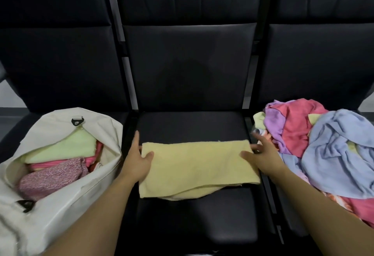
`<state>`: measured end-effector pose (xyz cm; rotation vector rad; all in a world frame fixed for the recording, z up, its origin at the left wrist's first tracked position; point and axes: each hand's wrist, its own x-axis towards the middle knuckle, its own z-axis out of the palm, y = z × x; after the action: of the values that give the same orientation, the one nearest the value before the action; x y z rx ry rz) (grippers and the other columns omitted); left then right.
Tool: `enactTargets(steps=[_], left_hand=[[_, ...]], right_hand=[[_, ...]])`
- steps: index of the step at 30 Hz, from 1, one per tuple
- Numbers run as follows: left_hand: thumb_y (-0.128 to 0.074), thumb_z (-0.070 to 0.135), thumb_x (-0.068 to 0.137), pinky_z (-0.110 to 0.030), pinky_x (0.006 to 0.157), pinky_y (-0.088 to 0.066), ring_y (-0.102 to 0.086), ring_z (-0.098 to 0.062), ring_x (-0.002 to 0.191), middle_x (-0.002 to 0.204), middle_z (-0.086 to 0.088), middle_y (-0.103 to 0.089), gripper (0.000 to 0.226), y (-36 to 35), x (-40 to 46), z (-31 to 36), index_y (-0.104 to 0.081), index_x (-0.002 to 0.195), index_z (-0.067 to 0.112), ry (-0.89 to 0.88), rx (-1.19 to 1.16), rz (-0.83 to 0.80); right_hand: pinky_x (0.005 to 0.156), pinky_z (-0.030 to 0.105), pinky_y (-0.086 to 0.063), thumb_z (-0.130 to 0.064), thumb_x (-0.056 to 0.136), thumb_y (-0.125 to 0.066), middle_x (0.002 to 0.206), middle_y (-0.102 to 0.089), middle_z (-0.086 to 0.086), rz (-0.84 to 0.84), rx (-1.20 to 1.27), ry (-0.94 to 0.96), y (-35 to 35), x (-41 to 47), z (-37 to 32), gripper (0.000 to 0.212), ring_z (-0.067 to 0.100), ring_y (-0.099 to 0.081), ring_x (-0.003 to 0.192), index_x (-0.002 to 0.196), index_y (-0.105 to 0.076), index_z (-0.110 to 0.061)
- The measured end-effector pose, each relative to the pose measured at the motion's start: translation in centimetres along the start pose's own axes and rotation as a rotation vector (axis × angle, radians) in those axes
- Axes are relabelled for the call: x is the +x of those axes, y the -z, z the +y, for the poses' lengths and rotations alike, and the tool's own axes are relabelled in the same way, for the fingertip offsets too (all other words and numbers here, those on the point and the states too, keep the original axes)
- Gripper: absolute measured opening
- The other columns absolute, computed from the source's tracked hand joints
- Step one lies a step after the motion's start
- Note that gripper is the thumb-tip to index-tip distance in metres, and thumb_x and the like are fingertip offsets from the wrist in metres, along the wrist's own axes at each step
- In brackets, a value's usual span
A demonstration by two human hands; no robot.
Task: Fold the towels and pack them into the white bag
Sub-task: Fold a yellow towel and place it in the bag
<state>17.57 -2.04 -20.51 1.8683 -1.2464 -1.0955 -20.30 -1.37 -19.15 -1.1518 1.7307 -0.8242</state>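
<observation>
Folded yellow towel (197, 169) flat on the middle black seat (194, 126). Left hand (139, 161) at its left edge, thumb on top, fingers straight, relaxed. Right hand (261, 157) at its right edge, fingers spread, grasping nothing. White bag (60, 205) with folded towels left; loose pile (323, 148) right.

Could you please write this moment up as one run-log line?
step: folding yellow towel on seat | left hand: on towel's left edge | right hand: on right edge | bag: open, part-filled | pile: unfolded, right
</observation>
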Motion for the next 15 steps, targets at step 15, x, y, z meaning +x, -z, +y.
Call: enactTargets(steps=[15], left_hand=[[-0.057, 0.028, 0.103, -0.035, 0.076, -0.062, -0.067, -0.017, 0.077, 0.099, -0.007, -0.070, 0.017, -5.8, -2.4, 1.9, -0.064, 0.112, 0.015, 0.234, 0.377, -0.733]], right_hand=[[0.120, 0.027, -0.021, -0.028, 0.102, -0.055, 0.159, -0.036, -0.003, -0.355, -0.629, 0.214, -4.0, 1.1, 2.2, 0.027, 0.015, -0.028, 0.149, 0.127, -0.064, -0.027]])
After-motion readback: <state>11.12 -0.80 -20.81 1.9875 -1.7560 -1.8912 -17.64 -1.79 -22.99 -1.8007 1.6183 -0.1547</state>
